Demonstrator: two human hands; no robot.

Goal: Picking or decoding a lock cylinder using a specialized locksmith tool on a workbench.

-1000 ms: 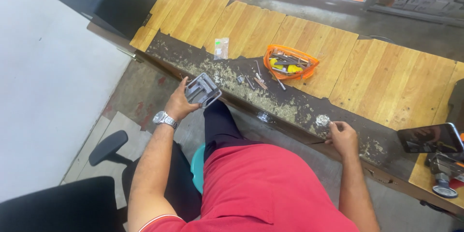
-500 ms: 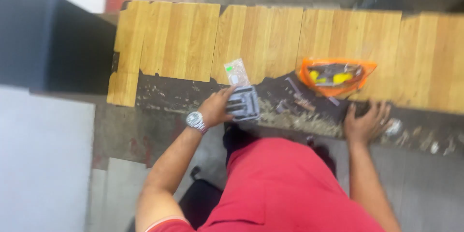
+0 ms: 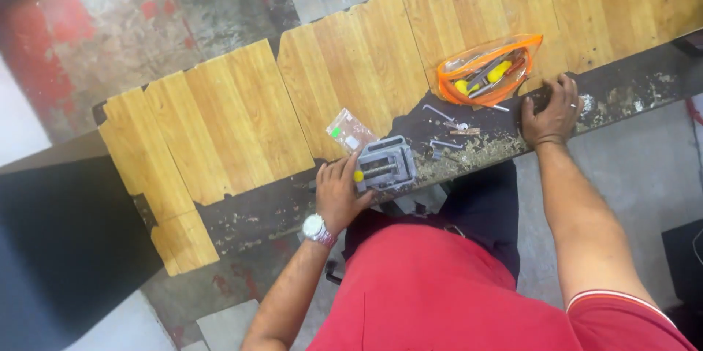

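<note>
The left hand (image 3: 338, 193) is gripping the grey metal vise (image 3: 386, 164) by its near end, likely heavy and rigid, while the right hand (image 3: 551, 111) is pressing flat on the workbench (image 3: 242, 208).

— What colours are in front of you?

— My left hand (image 3: 338, 193) rests against a grey metal vise (image 3: 386, 163) that has a small yellow knob on it. My wristwatch (image 3: 317, 229) is silver with a pale face, and my shirt (image 3: 469, 292) is red with a thin white stripe at the sleeve hem.

— And the bench?

— The bench top (image 3: 227, 128) is honey-yellow planks with wood grain; its front edge is dark, nearly black, speckled with pale flecks. By my right hand (image 3: 551, 109) lies a clear pouch (image 3: 489, 69) edged in orange, yellow handles showing inside. The floor (image 3: 95, 36) is patchy red and grey.
</note>
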